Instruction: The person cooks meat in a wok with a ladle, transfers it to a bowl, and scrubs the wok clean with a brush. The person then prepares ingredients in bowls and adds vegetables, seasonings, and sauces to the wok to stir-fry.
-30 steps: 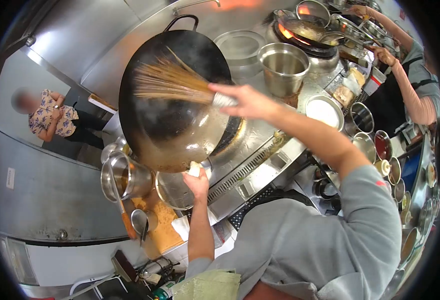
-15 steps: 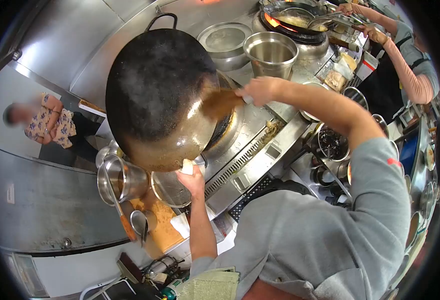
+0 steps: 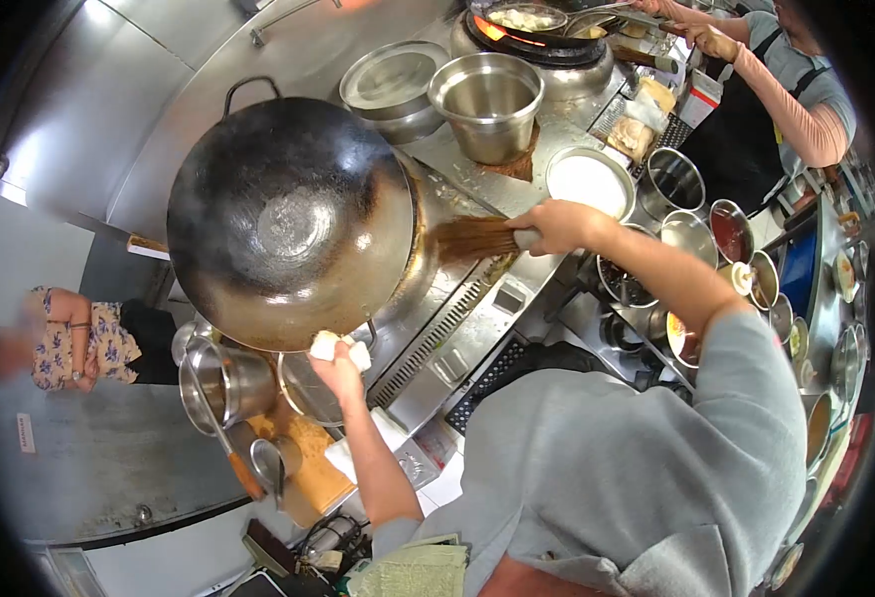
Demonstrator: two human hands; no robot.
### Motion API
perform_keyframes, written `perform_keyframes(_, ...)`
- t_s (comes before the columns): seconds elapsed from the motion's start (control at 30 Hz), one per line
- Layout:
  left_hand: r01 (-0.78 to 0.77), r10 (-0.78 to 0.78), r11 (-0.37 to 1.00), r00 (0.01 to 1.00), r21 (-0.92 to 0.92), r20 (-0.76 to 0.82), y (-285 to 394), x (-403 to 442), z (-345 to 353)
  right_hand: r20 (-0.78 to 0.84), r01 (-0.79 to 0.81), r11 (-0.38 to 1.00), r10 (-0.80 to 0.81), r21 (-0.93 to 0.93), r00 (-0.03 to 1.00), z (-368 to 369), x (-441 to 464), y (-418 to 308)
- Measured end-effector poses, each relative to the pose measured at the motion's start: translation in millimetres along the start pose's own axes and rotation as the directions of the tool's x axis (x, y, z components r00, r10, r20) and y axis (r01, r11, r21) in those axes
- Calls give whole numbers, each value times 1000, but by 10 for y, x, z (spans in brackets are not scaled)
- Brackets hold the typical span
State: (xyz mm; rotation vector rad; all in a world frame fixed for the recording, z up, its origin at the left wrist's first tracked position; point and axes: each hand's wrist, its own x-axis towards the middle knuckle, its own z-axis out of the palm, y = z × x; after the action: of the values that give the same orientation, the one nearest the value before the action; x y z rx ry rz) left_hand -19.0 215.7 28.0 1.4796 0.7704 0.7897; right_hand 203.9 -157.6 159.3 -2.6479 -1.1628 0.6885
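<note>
A large dark wok (image 3: 298, 224) is tilted up on the stove, its steaming inside facing me. My left hand (image 3: 343, 373) is closed on the wok's near edge, with a folded white cloth (image 3: 328, 346) between fingers and metal. My right hand (image 3: 562, 227) grips the pale handle of a brown bristle wok brush (image 3: 472, 239). The bristles point left, to the right of the wok and apart from its inside. The wok's far loop handle (image 3: 250, 88) sticks up at its upper left.
A steel pot (image 3: 487, 99) and a lidded pan (image 3: 393, 85) stand behind the stove. Sauce containers (image 3: 731, 229) line the right side. A bucket with a ladle (image 3: 223, 383) stands at left. A co-worker (image 3: 796, 99) handles another wok; a person with folded arms (image 3: 84, 338) stands far left.
The wok has tipped more toward me, showing more of its inside. The brush has moved out from the wok's inside to its right. The camera view has shifted.
</note>
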Motion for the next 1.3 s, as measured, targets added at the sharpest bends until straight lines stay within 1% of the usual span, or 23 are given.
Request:
perform_keyframes(0.07, 147, -143, 985, 989, -95, 41, 259, -75, 141, -156, -84, 962, 128, 261, 979, 503, 6, 351)
perform_keyframes(0.13, 318, -301, 935, 946, -156, 123, 464, -108, 332, -315, -73, 939, 185, 335, 931, 1015, 226, 473)
perform_keyframes(0.2, 492, -442, 815, 870, -306, 219, 479, -45, 410, -282, -176, 846, 353, 502, 892, 1211, 363, 327)
perform_keyframes(0.27, 537, -424, 793, 826, -289, 371, 595, 74, 450, -343, -210, 838, 416, 503, 842, 1418, 469, 270)
perform_keyframes(0.3, 589, -516, 766, 803, -258, 298, 557, 92, 519, -398, -190, 858, 403, 477, 824, 1520, 474, 273)
perform_keyframes(0.33, 567, -491, 768, 819, -296, 297, 530, 88, 537, -435, -166, 880, 374, 444, 819, 1614, 499, 295)
perform_keyframes(0.4, 544, -434, 770, 830, -333, 351, 501, 115, 523, -580, -23, 999, 32, 23, 814, 1757, 523, 400)
perform_keyframes(0.47, 571, -401, 687, 813, -449, 422, 285, 325, 400, -452, -171, 962, 253, 214, 855, 1375, 229, 109)
perform_keyframes(0.53, 621, -271, 608, 748, -495, 605, 231, 398, 280, -554, 74, 978, 49, 197, 831, 1211, -148, -18)
perform_keyframes(0.57, 582, -301, 514, 810, -630, 503, 146, 421, 315, -493, 138, 943, 31, 303, 869, 1421, -45, 11)
perform_keyframes(0.6, 691, -133, 450, 679, -566, 722, 21, 482, 253, -486, 149, 877, 106, 457, 868, 1263, -376, -111)
perform_keyframes(0.63, 578, -216, 499, 804, -645, 554, -29, 400, 308, -468, 143, 888, 89, 438, 879, 1330, -564, -133)
perform_keyframes(0.7, 532, -219, 700, 795, -476, 565, -303, 128, 711, -476, 101, 877, 156, 471, 866, 1638, -866, -122)
perform_keyframes(0.73, 524, -229, 786, 741, -329, 632, -510, -102, 883, -501, 81, 859, 216, 506, 838, 1844, -985, -161)
perform_keyframes(0.83, 418, -288, 906, 485, 71, 826, -1168, -923, 1343, -305, -62, 638, 448, 767, 841, 2182, -1702, -345)
perform_keyframes(0.93, 20, -255, 967, 154, 255, 955, -1447, -1573, 1714, -142, -338, 530, 671, 778, 728, 2768, -2367, -559)
perform_keyframes(1.0, -499, -255, 840, -20, 211, 967, -1358, -1953, 1953, -74, -475, 402, 818, 783, 570, 3193, -2798, -755)
perform_keyframes(1.03, -789, -170, 606, -12, 95, 985, -1638, -1992, 2037, -43, -528, 315, 885, 788, 463, 3394, -2979, -868)
perform_keyframes(1.07, -837, -221, 528, 31, 146, 975, -1739, -2009, 2089, 130, -630, 155, 915, 761, 382, 3437, -3192, -1023)
perform_keyframes(1.13, -906, -297, 345, 142, 244, 944, -1856, -2016, 2199, 167, -665, 34, 957, 746, 236, 3878, -3568, -1279)
perform_keyframes(1.17, -854, -287, 452, 134, 257, 949, -1996, -1904, 2275, 144, -661, 3, 975, 751, 168, 4100, -3741, -1436)
perform_keyframes(1.23, -914, -277, 375, 50, 156, 960, -2288, -1760, 2401, 262, -658, -192, 965, 728, 8, 4078, -4040, -1869)
perform_keyframes(1.3, -932, -304, 337, 28, 135, 952, -2355, -1781, 2492, 225, -593, -236, 970, 770, -93, 4542, -4237, -2125)
